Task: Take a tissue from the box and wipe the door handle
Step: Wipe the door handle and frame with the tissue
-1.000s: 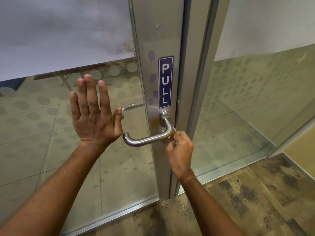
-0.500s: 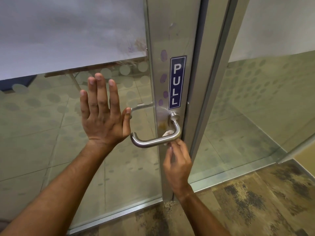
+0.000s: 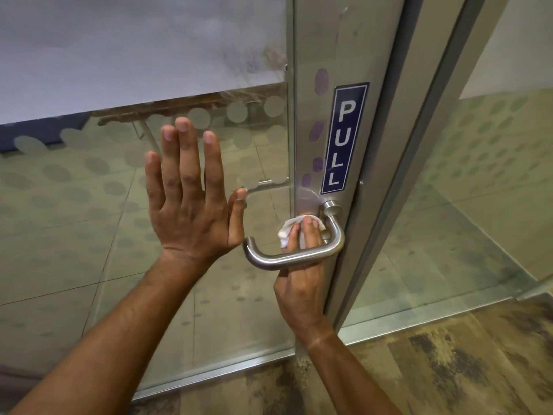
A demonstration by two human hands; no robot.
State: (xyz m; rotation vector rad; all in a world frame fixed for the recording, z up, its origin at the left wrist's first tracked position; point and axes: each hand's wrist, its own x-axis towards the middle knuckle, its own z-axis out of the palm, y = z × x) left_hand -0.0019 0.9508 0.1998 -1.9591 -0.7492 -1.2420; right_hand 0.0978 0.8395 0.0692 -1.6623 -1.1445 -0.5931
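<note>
A steel lever door handle (image 3: 284,261) juts from the metal door stile, below a blue PULL sign (image 3: 344,139). My right hand (image 3: 299,292) reaches up from under the lever. Its fingers pass behind the bar and hold a crumpled white tissue (image 3: 286,232) against the stile, just left of the handle's round base. My thumb is hidden. My left hand (image 3: 191,211) lies flat on the glass door panel (image 3: 89,235) to the left of the handle, fingers straight and spread. No tissue box is in view.
A fixed glass panel (image 3: 478,205) with frosted dots stands right of the door frame (image 3: 419,145). Patterned brown carpet (image 3: 449,369) covers the floor on my side. Behind the glass are a tiled floor and a table's legs.
My right hand has risen from below the lever's bend, moving the tissue up behind the bar toward the handle's base. The left hand stays flat on the glass.
</note>
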